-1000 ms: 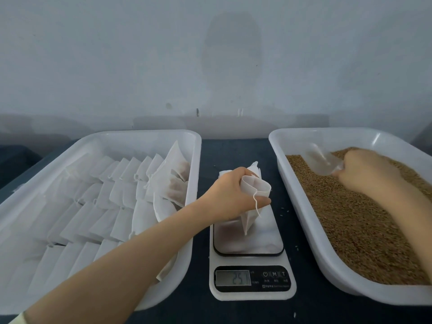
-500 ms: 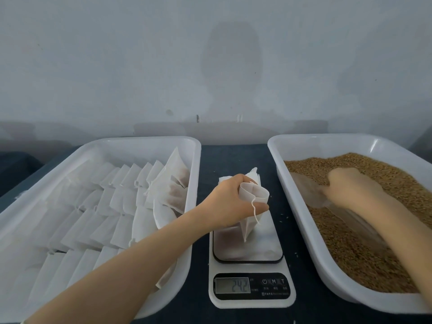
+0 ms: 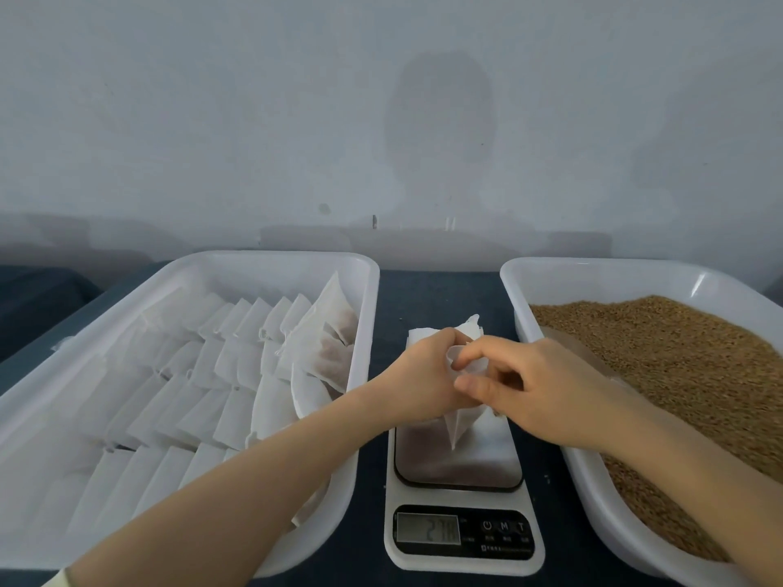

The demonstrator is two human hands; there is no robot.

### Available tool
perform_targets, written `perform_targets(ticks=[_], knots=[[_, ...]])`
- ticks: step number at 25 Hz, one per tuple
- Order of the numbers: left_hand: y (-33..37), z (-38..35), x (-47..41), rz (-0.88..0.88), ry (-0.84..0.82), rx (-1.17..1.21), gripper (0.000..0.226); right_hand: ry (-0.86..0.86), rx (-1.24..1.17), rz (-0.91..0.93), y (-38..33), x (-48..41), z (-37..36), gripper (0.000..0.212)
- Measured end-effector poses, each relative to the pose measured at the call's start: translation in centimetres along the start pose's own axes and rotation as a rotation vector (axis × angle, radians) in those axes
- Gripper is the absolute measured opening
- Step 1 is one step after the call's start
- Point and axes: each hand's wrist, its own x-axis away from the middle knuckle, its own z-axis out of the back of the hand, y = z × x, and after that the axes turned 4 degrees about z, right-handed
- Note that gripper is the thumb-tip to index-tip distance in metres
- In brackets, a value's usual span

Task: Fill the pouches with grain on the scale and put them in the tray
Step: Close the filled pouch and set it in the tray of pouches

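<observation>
A white mesh pouch [image 3: 459,421] stands on the steel plate of the digital scale [image 3: 462,540], its bottom corner touching the plate. My left hand [image 3: 419,374] grips the pouch's top from the left. From the right, my right hand [image 3: 546,391] pinches the pouch's top with curled fingers. Both hands hide most of the pouch. The scale's display shows a blurred number. Brown grain [image 3: 678,358] fills the white tray on the right [image 3: 593,264]. A clear scoop [image 3: 572,345] lies on the grain near that tray's left wall.
The white tray on the left [image 3: 271,258] holds rows of flat empty pouches [image 3: 190,396] and a few filled pouches [image 3: 334,345] against its right wall. Everything sits on a dark blue tabletop, with a pale wall close behind. Loose grains lie beside the scale.
My right hand has let go of the scoop in the grain and moved left to the pouch, which it now pinches. My left hand still holds the pouch on the scale. The reading rose.
</observation>
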Motion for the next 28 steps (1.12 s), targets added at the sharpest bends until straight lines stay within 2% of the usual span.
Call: perform_targets(ticks=[4, 8, 12, 14, 16, 18, 20, 22, 26, 28], knots=[[0.1, 0.0, 0.1, 0.024, -0.019, 0.002, 0.048, 0.046, 0.081, 0.018, 0.3, 0.2, -0.1, 0.039], [0.0, -0.1, 0.2, 0.065, -0.023, 0.066, 0.049, 0.071, 0.088, 0.0, 0.5, 0.3, -0.2, 0.022], [0.2, -0.1, 0.2, 0.082, -0.047, 0.082, 0.054, 0.053, 0.104, -0.047, 0.6, 0.3, -0.6, 0.014], [0.2, -0.1, 0.2, 0.09, -0.066, 0.081, 0.047, 0.049, 0.109, -0.037, 0.5, 0.3, -0.6, 0.009], [0.3, 0.0, 0.2, 0.108, -0.078, 0.136, 0.044, 0.08, 0.044, -0.03, 0.6, 0.2, -0.7, 0.01], [0.3, 0.5, 0.2, 0.118, -0.066, 0.217, 0.051, 0.132, -0.023, -0.018, 0.8, 0.2, -0.6, 0.007], [0.2, 0.9, 0.3, 0.104, -0.015, 0.202, 0.053, 0.18, -0.068, -0.01, 1.0, 0.3, -0.5, 0.007], [0.1, 1.3, 0.2, 0.065, 0.049, 0.114, 0.045, 0.204, -0.088, -0.011, 1.2, 0.3, -0.4, 0.011], [-0.4, 1.7, 0.2, 0.05, 0.092, 0.057, 0.011, 0.271, -0.135, -0.072, 2.0, 0.3, -0.4, 0.018], [-0.3, 1.9, 0.3, 0.064, 0.126, 0.024, 0.009, 0.287, -0.125, -0.107, 2.5, 0.4, -0.5, 0.019]])
